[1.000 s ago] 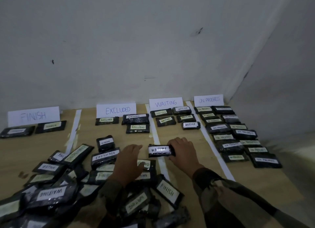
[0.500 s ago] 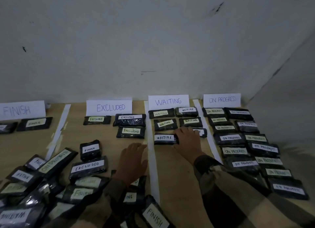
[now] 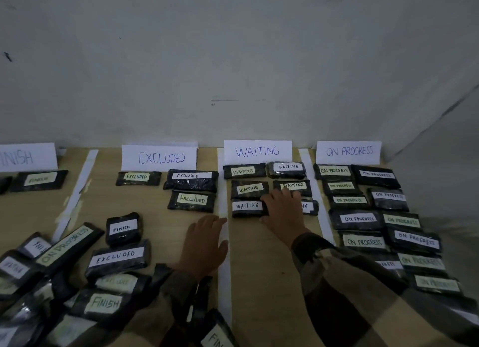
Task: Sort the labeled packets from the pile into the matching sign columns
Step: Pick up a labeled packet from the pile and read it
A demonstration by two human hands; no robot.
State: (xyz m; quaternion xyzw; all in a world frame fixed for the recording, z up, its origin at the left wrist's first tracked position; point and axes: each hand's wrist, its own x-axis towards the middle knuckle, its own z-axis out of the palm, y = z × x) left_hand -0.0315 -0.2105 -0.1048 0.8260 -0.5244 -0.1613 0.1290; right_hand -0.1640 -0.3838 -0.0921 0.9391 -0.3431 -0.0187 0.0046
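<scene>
Head view: the right hand (image 3: 282, 214) rests, fingers nearly straight, on the right end of a dark plastic packet with a white WAITING label (image 3: 248, 207). The packet lies third down under the white paper WAITING sign (image 3: 258, 151). The left hand (image 3: 204, 245) lies flat and open on the wooden bench (image 3: 272, 269). The packet is best nudged square under its neighbours, off the white tape strip (image 3: 222, 211), before release.

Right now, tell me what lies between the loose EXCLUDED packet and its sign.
A FINISH packet lies just beyond the loose EXCLUDED packet, toward the EXCLUDED sign. Only bare table separates the left hand from that packet.
</scene>
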